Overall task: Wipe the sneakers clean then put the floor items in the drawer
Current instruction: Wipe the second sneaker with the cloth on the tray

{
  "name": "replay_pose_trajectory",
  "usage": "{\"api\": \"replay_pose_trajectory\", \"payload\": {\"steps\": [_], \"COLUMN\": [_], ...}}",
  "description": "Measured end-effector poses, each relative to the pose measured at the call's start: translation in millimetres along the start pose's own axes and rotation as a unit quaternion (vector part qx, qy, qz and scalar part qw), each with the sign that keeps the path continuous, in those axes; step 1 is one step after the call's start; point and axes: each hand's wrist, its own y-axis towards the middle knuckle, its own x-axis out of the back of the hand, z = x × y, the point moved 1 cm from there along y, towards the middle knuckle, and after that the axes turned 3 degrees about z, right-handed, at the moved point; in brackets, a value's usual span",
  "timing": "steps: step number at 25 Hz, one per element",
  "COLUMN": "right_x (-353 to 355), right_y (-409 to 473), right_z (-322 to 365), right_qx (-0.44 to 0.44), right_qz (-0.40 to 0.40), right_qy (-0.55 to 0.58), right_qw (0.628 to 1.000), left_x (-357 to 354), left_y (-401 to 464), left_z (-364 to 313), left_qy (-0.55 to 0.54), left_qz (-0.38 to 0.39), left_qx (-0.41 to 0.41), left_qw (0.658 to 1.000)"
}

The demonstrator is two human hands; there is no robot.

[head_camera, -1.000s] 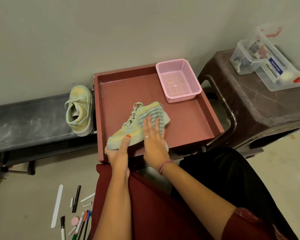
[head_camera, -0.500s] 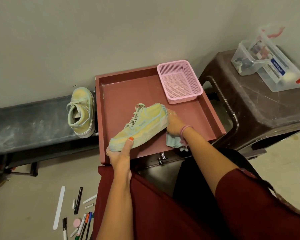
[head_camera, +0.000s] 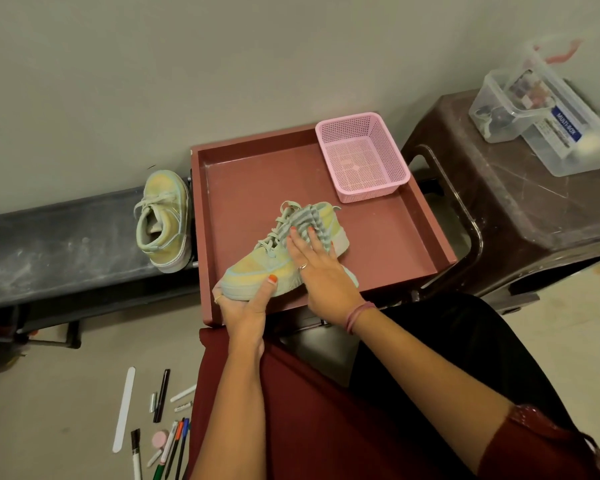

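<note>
On the floor [head_camera: 66,427] nearest the person lie the loose items: a white nail file [head_camera: 124,409], a black pen [head_camera: 161,395], a pink round eraser [head_camera: 160,439] and a cluster of pens [head_camera: 174,448] beside the person's maroon-clad knee. Further up, the left hand [head_camera: 245,308] grips the toe of a yellow-and-mint sneaker [head_camera: 257,268], thumb curled over the upper, holding it tilted above the front edge of the open maroon drawer [head_camera: 430,233]. The right hand [head_camera: 321,271] lies with straight fingers pressing a pale blue ribbed cloth [head_camera: 309,225] flat against the side of the shoe near its heel. Behind them, a pink mesh basket [head_camera: 362,157] sits in the drawer's far right corner. To the left of the drawer, the second sneaker [head_camera: 165,220] rests upright on a dusty dark bench [head_camera: 49,251], just beside the drawer's wall. Off to the right, a brown plastic stool [head_camera: 516,209] carries clear storage boxes [head_camera: 548,112].
</note>
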Motion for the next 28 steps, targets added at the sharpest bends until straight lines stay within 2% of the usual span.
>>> {"api": "replay_pose_trajectory", "payload": {"steps": [2,4,6,8,10,12,15,19,21,24,28], "right_x": [7,9,19,31,35,25,0,-16,-13,8,39], "right_y": [12,32,50,59,53,39,13,-12,1,37,52], "right_z": [-14,-39,-62,-75,-80,-75,-48,-2,-7,-39,-81], "right_qx": [0.003,-0.058,-0.106,-0.122,-0.133,-0.15,-0.18,-0.104,-0.144,-0.227,-0.175], "right_qz": [-0.027,-0.045,-0.042,-0.01,0.038,0.016,-0.027,-0.041,-0.055,-0.027,0.084], "right_qy": [-0.075,-0.054,0.11,0.248,0.28,0.319,0.292,0.1,0.063,0.166,0.316], "right_qw": [0.997,0.996,0.987,0.961,0.95,0.936,0.939,0.989,0.986,0.959,0.929], "left_x": [0,0,-1,-1,-1,0,0,-1,-1,-1,-3], "left_y": [-2,-4,-4,-4,-2,0,2,0,-1,-2,-5], "left_z": [0,0,1,0,1,-1,-1,-1,0,1,0], "left_qy": [-0.001,0.0,0.0,-0.003,-0.005,-0.01,-0.015,-0.016,-0.016,-0.014,-0.002], "left_qz": [0.005,0.003,0.001,-0.003,-0.003,0.002,-0.004,-0.007,-0.008,-0.016,-0.017], "left_qx": [-0.002,-0.003,-0.001,0.002,0.002,0.003,0.014,0.018,0.024,0.024,0.01], "left_qw": [1.0,1.0,1.0,1.0,1.0,1.0,1.0,1.0,1.0,0.999,1.0]}}
